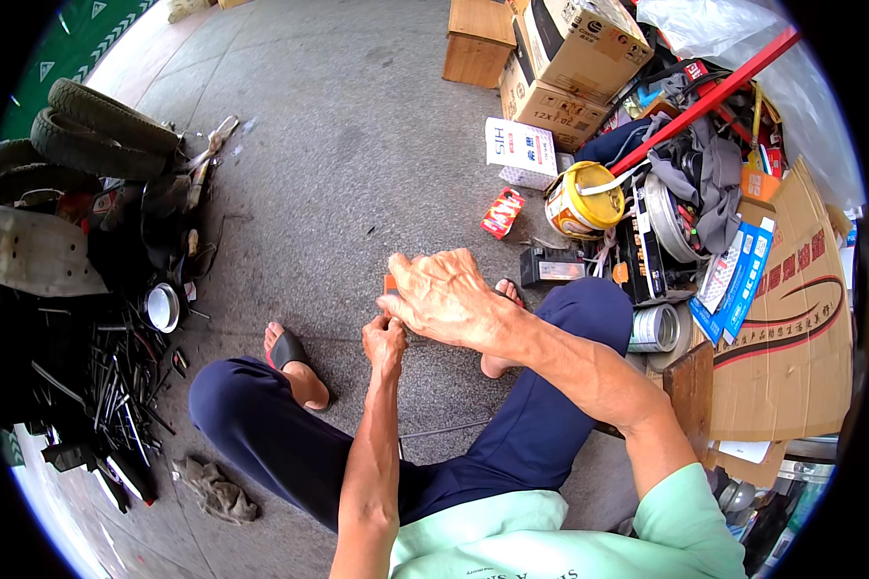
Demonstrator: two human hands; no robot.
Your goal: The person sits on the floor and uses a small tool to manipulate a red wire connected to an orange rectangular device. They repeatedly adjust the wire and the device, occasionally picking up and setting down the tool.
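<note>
My right hand (444, 294) is closed on a small orange object (389, 285). Only its edge shows beside the fingers, so I cannot tell its kind. Just below, my left hand (385, 343) is closed in a pinch, close against the right thumb. What lies in its fingers is hidden. Both hands are above the grey ground (357, 183) between my bent knees. Nearest to my right hand is a black box-shaped battery (553, 266), and beyond that stands a small red and white box (502, 212).
To the right are a yellow-lidded bucket (589, 198), stacked cardboard boxes (579, 58), an open tin (655, 328) and a flattened carton (782, 328). On the left lie tires (106, 125), a round metal dish (163, 308), scattered metal rods (121, 386) and a rag (215, 489).
</note>
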